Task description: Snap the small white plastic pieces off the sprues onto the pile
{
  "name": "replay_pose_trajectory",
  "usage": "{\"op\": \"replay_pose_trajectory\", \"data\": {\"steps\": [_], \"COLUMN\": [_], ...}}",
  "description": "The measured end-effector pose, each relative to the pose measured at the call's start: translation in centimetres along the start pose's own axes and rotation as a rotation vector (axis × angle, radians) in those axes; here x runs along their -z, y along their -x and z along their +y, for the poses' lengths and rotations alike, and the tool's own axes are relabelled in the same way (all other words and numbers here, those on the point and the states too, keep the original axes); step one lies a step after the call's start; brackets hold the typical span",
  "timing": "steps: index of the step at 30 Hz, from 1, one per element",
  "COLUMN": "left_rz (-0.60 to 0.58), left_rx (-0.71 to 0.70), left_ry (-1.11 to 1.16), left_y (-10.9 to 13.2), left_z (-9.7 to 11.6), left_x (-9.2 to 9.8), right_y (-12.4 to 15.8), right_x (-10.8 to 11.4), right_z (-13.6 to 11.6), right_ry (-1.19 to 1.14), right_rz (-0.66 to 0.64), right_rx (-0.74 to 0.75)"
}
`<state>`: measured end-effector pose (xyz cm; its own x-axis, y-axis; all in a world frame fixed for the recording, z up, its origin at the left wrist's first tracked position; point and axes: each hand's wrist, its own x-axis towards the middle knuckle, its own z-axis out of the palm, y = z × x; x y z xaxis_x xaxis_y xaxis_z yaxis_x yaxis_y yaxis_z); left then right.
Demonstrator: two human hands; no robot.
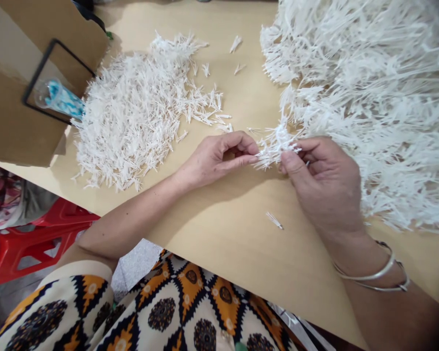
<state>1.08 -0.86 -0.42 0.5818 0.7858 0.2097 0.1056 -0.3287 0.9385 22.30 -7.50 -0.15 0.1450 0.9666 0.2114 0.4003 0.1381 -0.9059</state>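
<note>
Between my two hands, just above the table, is a bunch of thin white plastic sprigs [276, 146]. My left hand [219, 156] pinches the tips at its left end, thumb against forefinger. From the other side my right hand [322, 180], with metal bangles on the wrist, grips the bunch between thumb and fingers. A big heap of long white strands [369, 97] lies just beyond the right hand. To the left, behind my left forearm, spreads a pile of small white sprigs [135, 112]. One loose sprig [274, 220] rests on the table below the hands.
A cardboard box [7, 112] stands at the left edge, with a black wire frame [40, 73] and a clear cup with blue-and-white contents [64, 99] beside it. A few loose sprigs [235, 44] lie between the piles. A red plastic stool [32, 243] is below the table [219, 253].
</note>
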Motion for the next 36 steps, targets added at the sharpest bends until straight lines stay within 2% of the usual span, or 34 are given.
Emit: {"op": "replay_pose_trajectory", "data": {"steps": [5, 10, 14, 16, 20, 24, 27, 31, 33, 36], "left_rz": [0.028, 0.177, 0.247, 0.311, 0.510, 0.559, 0.473, 0.159, 0.057, 0.013], "left_rx": [-0.013, -0.014, -0.022, -0.011, 0.029, -0.021, -0.119, -0.308, -0.336, -0.313], "left_ry": [-0.143, -0.503, -0.685, -0.718, -0.687, -0.640, -0.626, -0.503, -0.431, -0.378], "left_y": [-0.1, -0.1, -0.4, -0.6, -0.6, -0.4, -0.3, -0.2, -0.1, -0.1], "left_z": [0.5, 0.2, -1.0, -1.9, -3.8, -4.0, -2.7, -0.5, 0.1, 0.3], "left_x": [0.2, -0.7, -1.3, -0.5, 2.2, 3.1, 2.4, 0.9, 0.3, -0.1], "right_y": [-0.1, 0.1, 0.2, 0.3, 0.6, 0.7, 0.6, 0.6, 0.5, 0.6], "right_x": [0.2, -0.2, -0.5, -0.5, -0.3, -0.4, -0.5, -0.5, -0.4, -0.4], "right_z": [0.1, -0.1, -0.4, -0.5, -0.5, 0.1, 0.3, 0.3, 0.3, 0.5], "right_ry": [0.019, 0.127, 0.178, 0.156, 0.127, 0.067, -0.039, -0.118, -0.134, -0.139], "right_rz": [-0.002, -0.079, -0.124, -0.138, -0.125, -0.059, -0.049, -0.058, -0.052, -0.058], "right_rx": [0.026, 0.121, 0.176, 0.167, 0.122, 0.081, 0.054, 0.042, 0.031, 0.004]}}
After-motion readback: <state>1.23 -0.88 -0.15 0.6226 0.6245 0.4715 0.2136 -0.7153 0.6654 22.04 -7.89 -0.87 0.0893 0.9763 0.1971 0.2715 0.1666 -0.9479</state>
